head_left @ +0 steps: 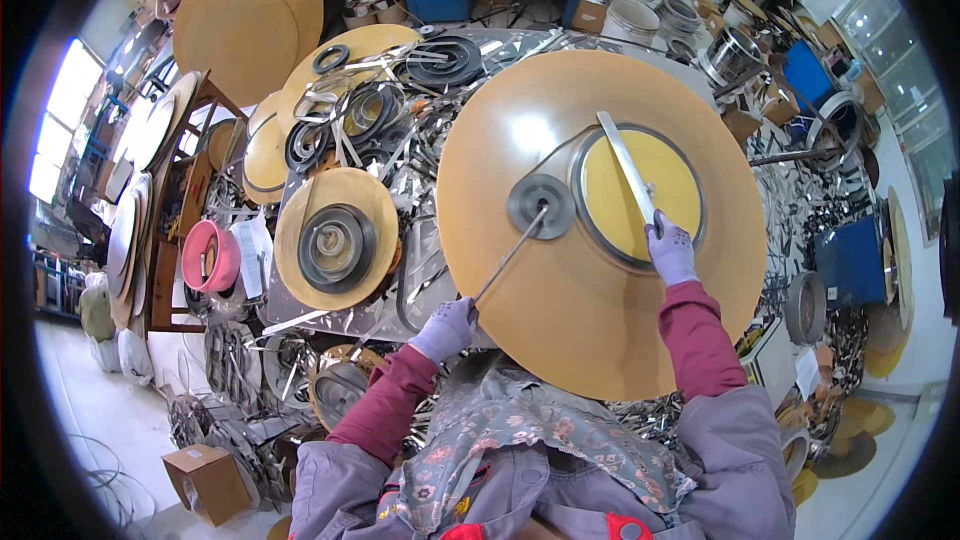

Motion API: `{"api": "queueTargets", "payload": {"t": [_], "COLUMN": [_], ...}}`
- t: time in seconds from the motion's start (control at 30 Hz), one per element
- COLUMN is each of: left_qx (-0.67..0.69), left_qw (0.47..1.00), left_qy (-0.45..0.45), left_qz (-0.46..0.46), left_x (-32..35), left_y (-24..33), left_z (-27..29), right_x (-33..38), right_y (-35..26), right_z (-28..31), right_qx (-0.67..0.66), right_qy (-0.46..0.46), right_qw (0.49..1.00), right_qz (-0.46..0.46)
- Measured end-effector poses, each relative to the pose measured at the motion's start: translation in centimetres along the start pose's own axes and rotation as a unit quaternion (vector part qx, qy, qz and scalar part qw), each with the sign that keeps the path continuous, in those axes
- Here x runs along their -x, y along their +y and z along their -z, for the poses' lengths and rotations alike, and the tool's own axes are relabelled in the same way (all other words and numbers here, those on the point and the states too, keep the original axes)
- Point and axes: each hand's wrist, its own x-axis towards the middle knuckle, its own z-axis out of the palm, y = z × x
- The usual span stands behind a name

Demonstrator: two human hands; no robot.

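Observation:
In front of me is a large round tan disc (500, 120) with a shiny surface. A metal ring (577, 208) lies on it around a yellow round centre (610, 205). My right hand (671, 248), in a pale purple glove, is closed on a flat silver metal bar (624, 162) slanting across the ring. My left hand (445, 330), gloved alike, grips a thin metal rod (508, 265) at the disc's near left edge. The rod's far end meets the middle of a small grey disc (541, 202). A thin dark strip (560, 148) runs between the small disc and the ring.
Left of the large disc, a smaller tan disc (290, 240) carries a coiled metal roll (333, 248). Loose strips and rings (370, 110) cover the table beyond. A pink basin (210, 256) stands farther left. Metal scrap heaps lie at right, near a blue panel (848, 260).

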Motion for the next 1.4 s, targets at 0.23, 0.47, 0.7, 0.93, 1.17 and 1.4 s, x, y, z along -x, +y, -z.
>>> {"api": "queueTargets", "payload": {"t": [0.23, 0.47, 0.7, 0.93, 1.17, 1.4], "left_qx": [0.016, 0.048, 0.047, 0.093, 0.081, 0.084], "left_qw": [1.000, 0.999, 0.998, 0.996, 0.996, 0.996], "left_qy": [-0.019, -0.012, 0.039, -0.007, 0.029, -0.008], "left_qz": [-0.005, 0.005, -0.008, 0.014, 0.014, 0.014], "left_x": [1.4, 2.8, 3.4, 4.0, 4.0, 4.6], "left_y": [0.0, 0.7, 0.2, 1.2, 0.2, 0.8], "left_z": [-0.8, -1.4, -3.1, -4.1, -3.5, -2.4], "right_x": [-0.1, -2.8, -5.0, -4.4, -5.4, -12.8], "right_y": [-1.0, -12.8, -38.6, -50.6, -44.5, -21.1], "right_z": [1.9, 1.2, -7.6, -19.5, -16.6, -5.5], "right_qx": [-0.007, -0.243, -0.176, -0.155, -0.079, 0.022], "right_qy": [-0.018, -0.042, -0.123, -0.130, -0.151, -0.055], "right_qw": [1.000, 0.952, 0.840, 0.813, 0.850, 0.896], "right_qz": [0.016, 0.179, 0.499, 0.545, 0.498, 0.441]}}
